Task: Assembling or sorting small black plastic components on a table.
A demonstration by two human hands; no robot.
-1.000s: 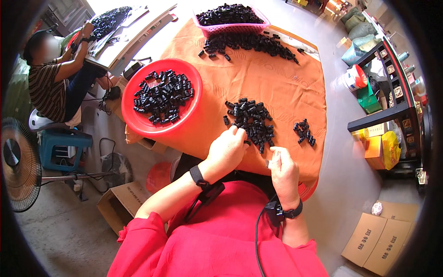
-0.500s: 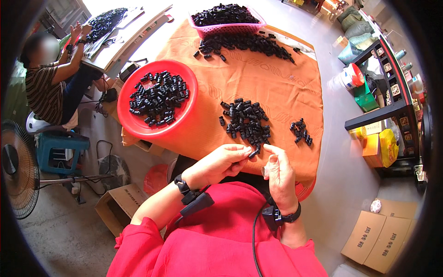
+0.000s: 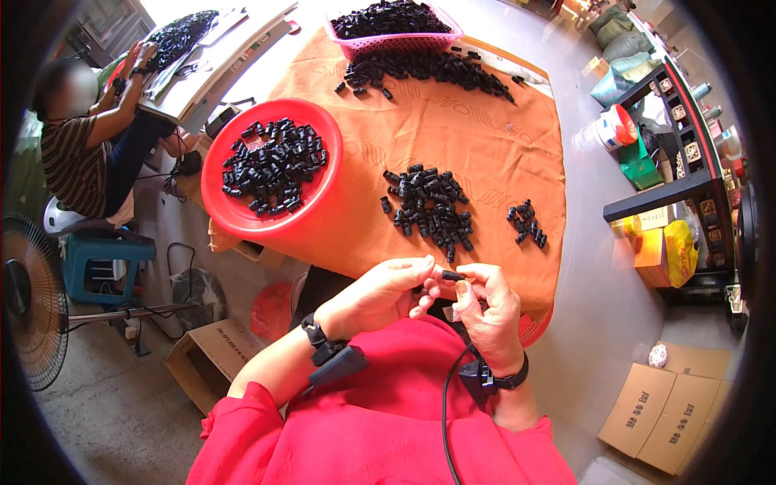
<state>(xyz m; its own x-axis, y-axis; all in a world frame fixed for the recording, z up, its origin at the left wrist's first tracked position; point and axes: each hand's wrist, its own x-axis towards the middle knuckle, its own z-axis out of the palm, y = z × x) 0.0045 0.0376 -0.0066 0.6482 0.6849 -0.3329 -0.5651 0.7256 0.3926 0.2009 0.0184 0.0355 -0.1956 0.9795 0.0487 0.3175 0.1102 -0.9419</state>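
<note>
A small black cylindrical part [image 3: 453, 276] is pinched between the thumb and forefinger of my right hand [image 3: 490, 311]. Something pale and translucent shows below that thumb, too small to name. My left hand [image 3: 386, 297] is closed with its fingertips right beside the part; a dark bit shows among its fingers, and I cannot make it out. Just beyond both hands, a loose pile of black parts [image 3: 428, 208] lies on the orange cloth [image 3: 364, 234]. Off to its right sits a smaller group of them [image 3: 527, 224].
A red basin [image 3: 334, 174] of similar parts stands at left. At the far edge is a pink basket [image 3: 396, 46] heaped with more, others spilled before it. A person [image 3: 89, 145] works at another table. A fan [image 3: 32, 299], cartons [image 3: 667, 412] and a black rack [image 3: 671, 194] surround.
The black part has come off the pile's near edge toward me, and my right fingers have closed on it. My left hand has dropped slightly, its fingers curling.
</note>
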